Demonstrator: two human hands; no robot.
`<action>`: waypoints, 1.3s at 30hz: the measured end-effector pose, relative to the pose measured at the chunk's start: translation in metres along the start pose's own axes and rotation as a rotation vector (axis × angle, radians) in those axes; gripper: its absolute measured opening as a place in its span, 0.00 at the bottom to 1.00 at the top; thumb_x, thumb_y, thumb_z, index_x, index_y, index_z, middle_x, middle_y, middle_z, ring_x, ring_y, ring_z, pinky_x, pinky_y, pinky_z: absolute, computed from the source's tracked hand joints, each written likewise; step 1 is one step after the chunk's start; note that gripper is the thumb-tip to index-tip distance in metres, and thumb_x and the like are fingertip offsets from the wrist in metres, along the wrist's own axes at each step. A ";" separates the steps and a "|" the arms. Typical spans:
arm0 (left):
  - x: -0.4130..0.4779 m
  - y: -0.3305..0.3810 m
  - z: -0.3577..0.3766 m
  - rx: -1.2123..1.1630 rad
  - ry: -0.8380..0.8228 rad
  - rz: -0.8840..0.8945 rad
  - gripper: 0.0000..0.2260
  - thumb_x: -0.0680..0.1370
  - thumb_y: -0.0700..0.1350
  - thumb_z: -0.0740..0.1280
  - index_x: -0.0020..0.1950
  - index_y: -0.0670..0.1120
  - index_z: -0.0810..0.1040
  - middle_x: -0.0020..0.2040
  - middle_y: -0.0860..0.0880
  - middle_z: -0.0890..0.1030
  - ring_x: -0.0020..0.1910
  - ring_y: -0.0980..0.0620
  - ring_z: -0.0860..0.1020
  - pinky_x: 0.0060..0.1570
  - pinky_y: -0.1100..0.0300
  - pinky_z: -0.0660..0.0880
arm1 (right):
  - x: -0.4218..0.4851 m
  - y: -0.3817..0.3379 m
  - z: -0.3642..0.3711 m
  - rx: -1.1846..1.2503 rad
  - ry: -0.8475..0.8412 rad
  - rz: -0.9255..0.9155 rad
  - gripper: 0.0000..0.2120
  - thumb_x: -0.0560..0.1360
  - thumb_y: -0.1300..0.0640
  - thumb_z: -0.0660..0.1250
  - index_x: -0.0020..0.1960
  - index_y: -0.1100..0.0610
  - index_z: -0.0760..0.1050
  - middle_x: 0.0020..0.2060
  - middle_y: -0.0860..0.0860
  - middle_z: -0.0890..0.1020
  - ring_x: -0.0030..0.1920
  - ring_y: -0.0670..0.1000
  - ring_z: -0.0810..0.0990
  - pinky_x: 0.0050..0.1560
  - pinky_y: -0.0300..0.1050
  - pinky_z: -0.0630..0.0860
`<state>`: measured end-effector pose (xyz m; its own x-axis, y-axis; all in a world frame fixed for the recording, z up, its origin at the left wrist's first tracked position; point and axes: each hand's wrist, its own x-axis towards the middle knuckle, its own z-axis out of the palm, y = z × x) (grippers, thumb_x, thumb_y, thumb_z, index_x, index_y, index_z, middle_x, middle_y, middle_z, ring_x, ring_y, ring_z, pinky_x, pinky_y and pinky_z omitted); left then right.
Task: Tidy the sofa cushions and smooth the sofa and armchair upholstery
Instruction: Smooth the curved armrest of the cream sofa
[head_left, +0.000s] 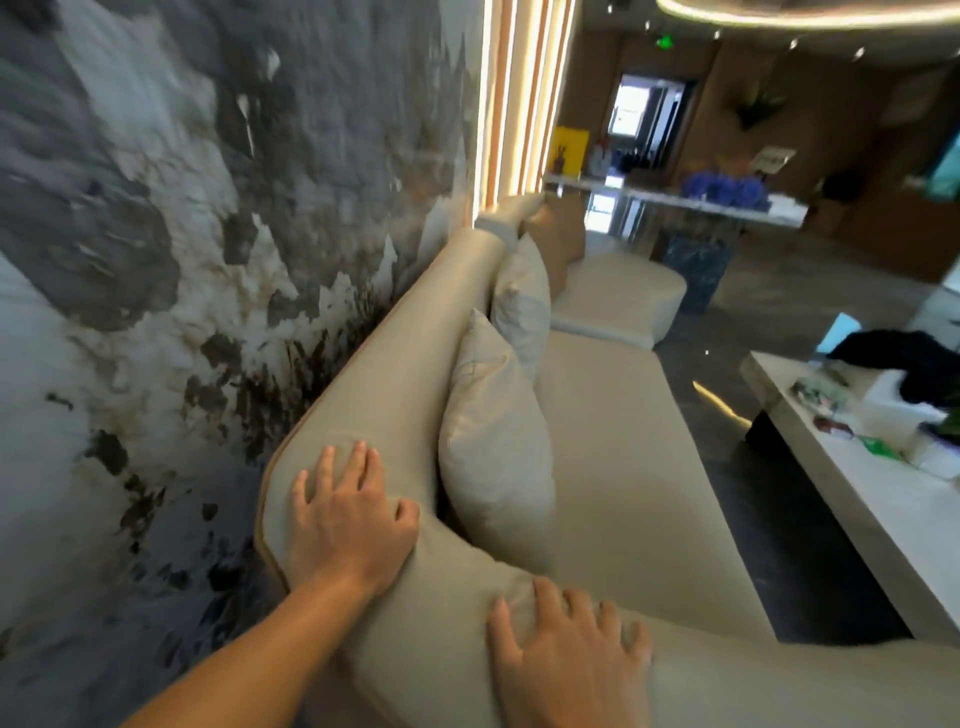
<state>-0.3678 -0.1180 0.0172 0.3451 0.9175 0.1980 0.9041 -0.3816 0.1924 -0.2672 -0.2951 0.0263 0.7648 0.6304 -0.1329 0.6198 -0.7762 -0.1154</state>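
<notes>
A long beige sofa (613, 441) runs away from me along the marbled wall. My left hand (345, 514) lies flat, fingers spread, on the near corner of its backrest (395, 364). My right hand (569, 657) rests palm down with fingers apart on the near armrest (452, 618). A pale cushion (493, 441) leans upright against the backrest just beyond my hands. A second pale cushion (522, 296) stands farther along, and a tan cushion (558, 239) sits at the far end.
A grey and white marbled wall (156, 234) stands close behind the sofa. A white coffee table (852, 483) with dark cloth and small items is at the right, across a strip of dark floor (779, 525). A counter with blue flowers (722, 189) is in the background.
</notes>
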 end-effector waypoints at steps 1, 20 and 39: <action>0.004 0.001 -0.001 -0.010 -0.003 0.002 0.32 0.75 0.59 0.53 0.78 0.50 0.59 0.79 0.52 0.59 0.78 0.46 0.52 0.75 0.44 0.48 | 0.005 -0.003 0.000 -0.006 0.008 0.009 0.37 0.68 0.27 0.43 0.71 0.40 0.64 0.69 0.43 0.72 0.68 0.51 0.68 0.67 0.59 0.58; 0.122 -0.013 0.018 -0.037 0.055 0.398 0.17 0.78 0.58 0.56 0.59 0.58 0.80 0.71 0.53 0.73 0.74 0.43 0.63 0.71 0.45 0.51 | 0.096 -0.072 -0.003 0.018 -0.021 0.007 0.34 0.70 0.29 0.44 0.68 0.43 0.68 0.67 0.46 0.73 0.67 0.54 0.67 0.65 0.59 0.58; 0.092 0.016 0.010 0.201 -0.332 0.582 0.34 0.70 0.70 0.43 0.63 0.57 0.77 0.66 0.52 0.75 0.66 0.47 0.68 0.66 0.49 0.59 | 0.082 -0.035 0.001 0.105 0.098 -0.250 0.32 0.67 0.26 0.42 0.54 0.46 0.70 0.60 0.50 0.77 0.63 0.58 0.72 0.60 0.64 0.62</action>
<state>-0.3189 -0.0383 0.0289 0.8172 0.5685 -0.0949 0.5671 -0.8225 -0.0436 -0.2264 -0.2160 0.0186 0.6067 0.7949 0.0080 0.7738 -0.5883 -0.2347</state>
